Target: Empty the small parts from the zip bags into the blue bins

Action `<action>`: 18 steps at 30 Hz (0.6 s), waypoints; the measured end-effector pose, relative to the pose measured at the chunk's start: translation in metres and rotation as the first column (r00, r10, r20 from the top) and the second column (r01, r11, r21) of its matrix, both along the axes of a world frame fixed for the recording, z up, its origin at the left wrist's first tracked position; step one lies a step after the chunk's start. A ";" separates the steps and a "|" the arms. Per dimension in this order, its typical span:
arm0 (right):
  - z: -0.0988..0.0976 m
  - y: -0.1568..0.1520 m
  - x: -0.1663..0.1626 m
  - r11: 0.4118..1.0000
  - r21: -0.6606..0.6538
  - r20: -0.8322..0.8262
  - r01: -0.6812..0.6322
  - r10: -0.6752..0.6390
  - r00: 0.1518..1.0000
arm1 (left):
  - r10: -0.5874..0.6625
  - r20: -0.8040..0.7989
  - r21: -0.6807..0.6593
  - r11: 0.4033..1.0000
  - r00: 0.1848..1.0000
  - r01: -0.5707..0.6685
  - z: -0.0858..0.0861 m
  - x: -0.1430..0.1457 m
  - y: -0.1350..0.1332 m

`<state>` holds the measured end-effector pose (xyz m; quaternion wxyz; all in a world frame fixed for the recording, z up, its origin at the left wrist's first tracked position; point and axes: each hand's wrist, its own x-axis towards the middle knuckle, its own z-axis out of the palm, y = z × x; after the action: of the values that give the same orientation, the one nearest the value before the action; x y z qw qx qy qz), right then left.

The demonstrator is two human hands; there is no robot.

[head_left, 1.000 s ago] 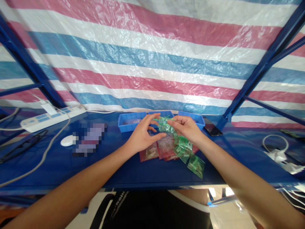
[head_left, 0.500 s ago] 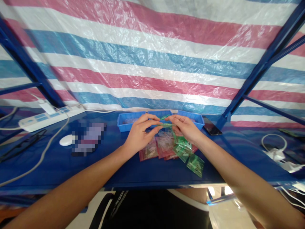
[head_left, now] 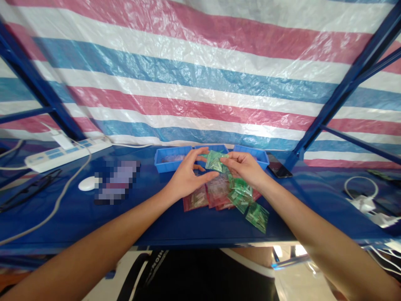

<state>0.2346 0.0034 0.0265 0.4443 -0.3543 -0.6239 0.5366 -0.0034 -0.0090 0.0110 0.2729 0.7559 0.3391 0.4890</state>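
Observation:
My right hand (head_left: 246,168) pinches the right edge of a small green plastic bag (head_left: 214,161) with light-coloured pieces inside. My left hand (head_left: 189,173) is open beside the bag, thumb spread away from the fingers; its fingertips are close to the bag's left edge, and I cannot tell whether they touch it. Below both hands lie several green bags (head_left: 257,217) and reddish bags (head_left: 196,199) of small parts, partly overlapping. Behind the hands stand three blue bins: a left bin (head_left: 164,168), a middle bin (head_left: 224,148) and a right bin (head_left: 265,160), the middle one mostly hidden.
A phone (head_left: 278,165) lies right of the bins. On the left are a white power strip (head_left: 40,163), a cable (head_left: 67,186), a white rounded object (head_left: 86,184) and a blurred-out item (head_left: 117,182). A charger (head_left: 363,202) is at the right. Striped sheeting (head_left: 200,83) hangs behind.
The green bag has turned from edge-on to flat towards me. My left thumb and fingers have come apart from their pinch, while my right hand keeps hold.

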 end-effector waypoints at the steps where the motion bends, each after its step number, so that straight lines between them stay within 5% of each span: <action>1: 0.000 0.000 0.000 1.000 -0.016 -0.010 0.011 -0.011 1.000 | 0.014 -0.054 0.073 0.997 0.998 -0.010 0.002 0.000 -0.003; 5: 0.001 -0.002 -0.001 0.999 -0.049 -0.009 -0.002 0.002 1.000 | 0.082 -0.191 0.296 0.955 0.978 -0.023 0.012 -0.001 -0.011; 9: 0.003 -0.003 -0.003 1.000 -0.027 -0.005 -0.009 0.009 1.000 | 0.143 -0.153 0.362 0.929 0.978 -0.079 0.018 -0.004 -0.011; 14: 0.005 -0.003 -0.004 0.994 0.086 0.053 0.065 -0.069 0.996 | 0.132 -0.046 0.106 0.986 0.990 -0.126 0.013 -0.003 -0.007; 18: 0.003 -0.004 -0.006 0.978 0.193 0.115 0.076 -0.099 0.988 | 0.028 0.056 -0.073 0.997 0.998 -0.024 0.004 0.000 -0.004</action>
<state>0.2290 -0.0002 0.0291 0.4594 -0.3705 -0.6817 0.4323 -0.0036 -0.0134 0.0155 0.3033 0.7269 0.3584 0.5011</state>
